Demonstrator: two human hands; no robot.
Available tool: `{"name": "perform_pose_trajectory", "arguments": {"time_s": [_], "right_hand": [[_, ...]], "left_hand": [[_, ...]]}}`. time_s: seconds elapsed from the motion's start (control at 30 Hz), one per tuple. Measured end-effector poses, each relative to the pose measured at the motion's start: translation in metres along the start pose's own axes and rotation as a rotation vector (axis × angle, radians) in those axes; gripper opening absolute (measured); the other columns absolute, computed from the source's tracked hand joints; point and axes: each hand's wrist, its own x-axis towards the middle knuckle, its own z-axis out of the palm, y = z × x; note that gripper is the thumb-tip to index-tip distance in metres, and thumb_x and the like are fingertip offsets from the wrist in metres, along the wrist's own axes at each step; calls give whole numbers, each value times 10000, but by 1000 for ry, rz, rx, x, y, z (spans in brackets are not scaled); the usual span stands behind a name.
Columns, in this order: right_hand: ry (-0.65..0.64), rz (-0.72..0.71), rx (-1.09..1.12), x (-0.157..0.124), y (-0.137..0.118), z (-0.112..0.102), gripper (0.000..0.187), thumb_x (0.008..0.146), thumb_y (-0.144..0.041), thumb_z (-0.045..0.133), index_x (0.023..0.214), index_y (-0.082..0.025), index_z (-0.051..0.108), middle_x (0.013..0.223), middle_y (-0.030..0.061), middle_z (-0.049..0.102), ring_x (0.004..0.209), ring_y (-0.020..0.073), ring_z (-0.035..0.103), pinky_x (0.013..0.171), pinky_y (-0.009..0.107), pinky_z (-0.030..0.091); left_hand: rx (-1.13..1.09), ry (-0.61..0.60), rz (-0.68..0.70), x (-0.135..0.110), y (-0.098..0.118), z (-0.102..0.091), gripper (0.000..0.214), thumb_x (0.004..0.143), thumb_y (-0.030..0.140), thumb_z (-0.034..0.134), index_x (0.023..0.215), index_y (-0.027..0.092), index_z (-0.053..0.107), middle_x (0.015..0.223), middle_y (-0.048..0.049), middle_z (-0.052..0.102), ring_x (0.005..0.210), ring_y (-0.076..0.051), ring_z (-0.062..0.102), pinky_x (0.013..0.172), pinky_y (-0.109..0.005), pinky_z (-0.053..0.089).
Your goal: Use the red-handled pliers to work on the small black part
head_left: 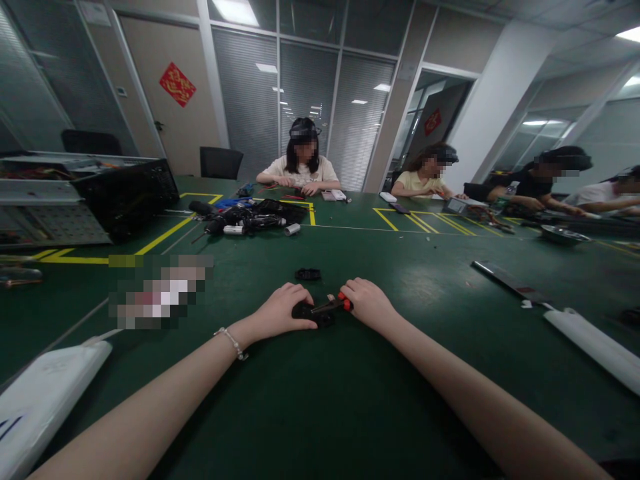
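My left hand (283, 310) lies curled over a small black part (314, 313) on the green table (350, 400), pressing it down. My right hand (367, 303) is closed round a screwdriver with a red and black handle (336, 305), whose tip points left onto the black part. A second small black piece (307, 273) lies on the table just beyond my hands. A thin bracelet (231, 342) sits on my left wrist.
An open computer case (100, 197) stands at the left. A pile of black parts and tools (250, 217) lies mid-table. White oblong things lie at the near left (45, 393) and right (590, 343). Several other people sit working at the far side.
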Motion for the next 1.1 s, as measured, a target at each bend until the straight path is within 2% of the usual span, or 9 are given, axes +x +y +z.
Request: {"name": "perform_pose_trajectory", "arguments": {"time_s": [1.1], "right_hand": [[-7,21,-8,-1,-1,-3,160,763,-115,442,852,-143,572,832,70,569,764,160,484,694,267,359]], "left_hand": [[-10,-9,-25,0,2,-1,395,693,540,566,916,216,518,985,-23,517,928,-215,436,764,-319,361]]}}
